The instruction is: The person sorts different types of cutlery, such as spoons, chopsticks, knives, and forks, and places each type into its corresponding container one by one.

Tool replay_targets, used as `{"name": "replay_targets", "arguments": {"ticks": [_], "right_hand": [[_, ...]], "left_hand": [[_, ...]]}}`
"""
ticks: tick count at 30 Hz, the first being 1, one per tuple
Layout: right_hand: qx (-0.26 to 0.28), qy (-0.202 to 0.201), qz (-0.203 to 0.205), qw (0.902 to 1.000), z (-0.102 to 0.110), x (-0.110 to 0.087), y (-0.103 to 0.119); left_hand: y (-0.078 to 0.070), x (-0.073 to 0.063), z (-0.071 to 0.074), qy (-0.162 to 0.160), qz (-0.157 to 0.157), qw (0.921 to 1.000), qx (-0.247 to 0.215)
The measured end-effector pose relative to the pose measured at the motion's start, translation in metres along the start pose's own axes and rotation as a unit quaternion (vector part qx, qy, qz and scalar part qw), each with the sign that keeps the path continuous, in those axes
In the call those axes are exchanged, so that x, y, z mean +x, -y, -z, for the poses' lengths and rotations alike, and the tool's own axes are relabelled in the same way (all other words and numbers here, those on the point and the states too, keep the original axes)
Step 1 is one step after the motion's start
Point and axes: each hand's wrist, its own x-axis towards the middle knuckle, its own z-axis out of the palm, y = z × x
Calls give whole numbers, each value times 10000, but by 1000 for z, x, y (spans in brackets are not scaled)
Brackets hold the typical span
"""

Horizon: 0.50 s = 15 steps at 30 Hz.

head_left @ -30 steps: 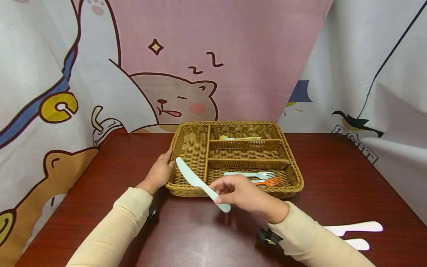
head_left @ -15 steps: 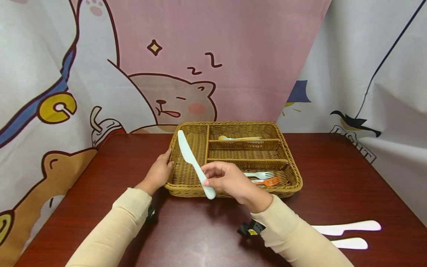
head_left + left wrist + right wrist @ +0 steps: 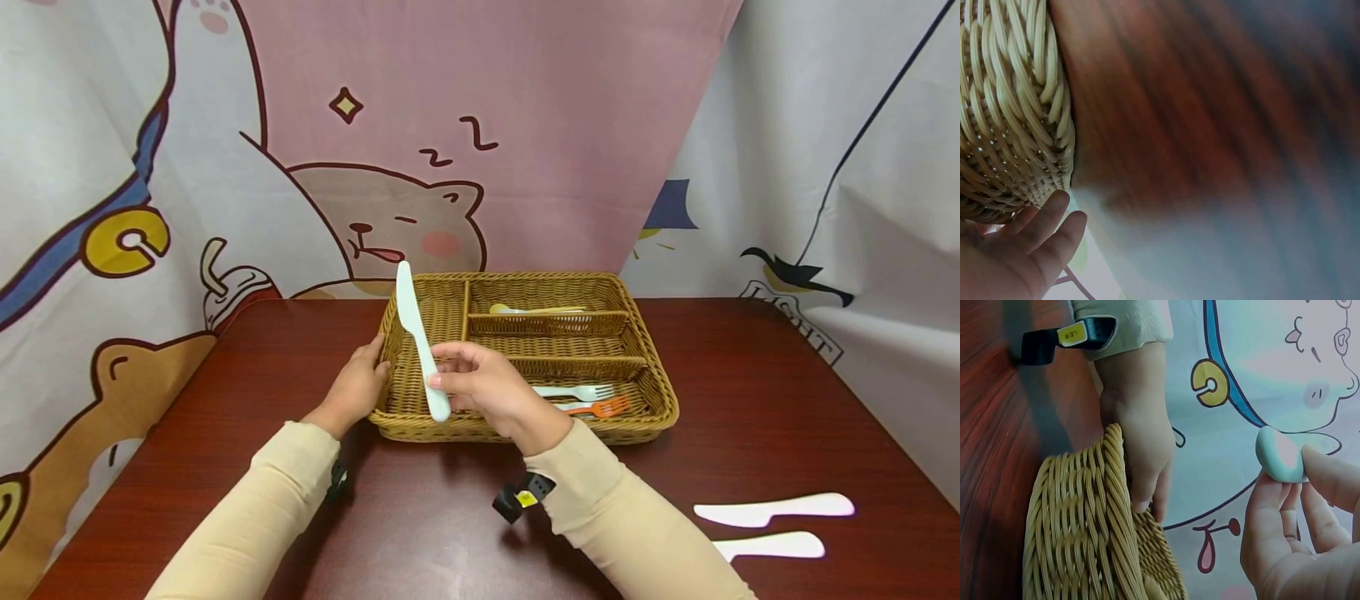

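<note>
My right hand [image 3: 487, 387] pinches a pale mint plastic table knife [image 3: 417, 329] near its handle end. The knife is raised over the left compartment of a wicker cutlery basket [image 3: 525, 432], blade pointing away from me. In the right wrist view, the knife's rounded handle end [image 3: 1277, 455] sits between thumb and fingers. My left hand [image 3: 358, 383] holds the basket's left side, thumb over the rim and fingers along the outer wall. From the left wrist view, those fingers [image 3: 1054, 234] lie by the woven wall [image 3: 1010, 106].
Inside the basket, a pale fork [image 3: 577, 392] and an orange fork [image 3: 611, 407] lie in the front right compartment. Yellow-handled cutlery [image 3: 540, 311] lies in the back right one. Two white knives [image 3: 795, 507] rest on the table at right. A printed curtain [image 3: 570, 142] hangs behind.
My right hand has carried the knife left and away from me, turning its blade more upright over the left compartment. The left hand has stayed at the basket.
</note>
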Motion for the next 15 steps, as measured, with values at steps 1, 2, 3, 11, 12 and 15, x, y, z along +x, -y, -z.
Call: {"name": "replay_targets", "arguments": {"ticks": [1, 2, 3, 11, 12, 15], "right_hand": [[66, -26, -27, 10000, -2, 2, 0], [127, -54, -51, 9999, -3, 4, 0], [190, -86, -83, 9997, -5, 6, 0], [450, -323, -323, 9979, -12, 24, -4], [481, -354, -349, 9976, -13, 27, -5], [628, -458, -408, 9961, -15, 33, -7]], "left_hand": [[0, 0, 0, -11, -5, 10000, 7], [0, 0, 0, -26, -24, 10000, 24], [1, 1, 0, -38, -41, 10000, 38], [0, 1, 0, -124, -94, 9999, 21], [-1, 1, 0, -132, -100, 9999, 18], [0, 1, 0, -141, -90, 9999, -21]]}}
